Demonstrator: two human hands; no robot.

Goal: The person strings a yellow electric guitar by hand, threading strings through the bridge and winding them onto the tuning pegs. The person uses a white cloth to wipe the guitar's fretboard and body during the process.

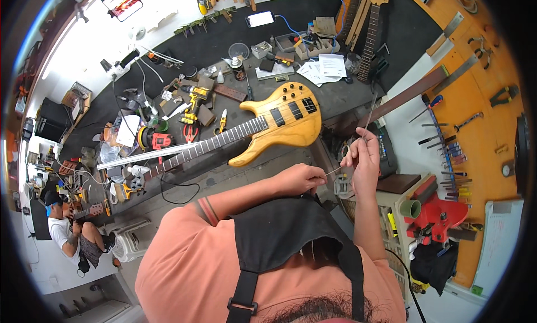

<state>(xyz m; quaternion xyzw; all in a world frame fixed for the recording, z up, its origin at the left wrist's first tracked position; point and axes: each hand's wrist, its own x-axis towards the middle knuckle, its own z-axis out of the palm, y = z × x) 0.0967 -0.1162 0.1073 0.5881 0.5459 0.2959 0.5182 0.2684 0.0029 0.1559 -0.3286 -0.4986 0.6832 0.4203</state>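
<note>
My left hand (300, 179) is closed in a pinch in front of my apron, on one end of a thin metal string (334, 171). To its right, my right hand (364, 158) is raised with its fingers bent together around the same string. Past the right fingertips a thin length of it rises toward the bench's far right. Beyond my hands lies an electric bass guitar (307, 130) with a pale wood body, black pickups and dark knobs. Its neck (210, 146) points to the lower left, and neither hand touches it.
Left of the bass, the bench bears a yellow drill (196, 102), red-handled pliers (191, 134), a red sander (161, 140) and a long metal ruler (128, 159). Papers (324, 69) lie farther back. Tools hang on the orange right wall (475, 149). Another person (67, 233) sits far left with a guitar.
</note>
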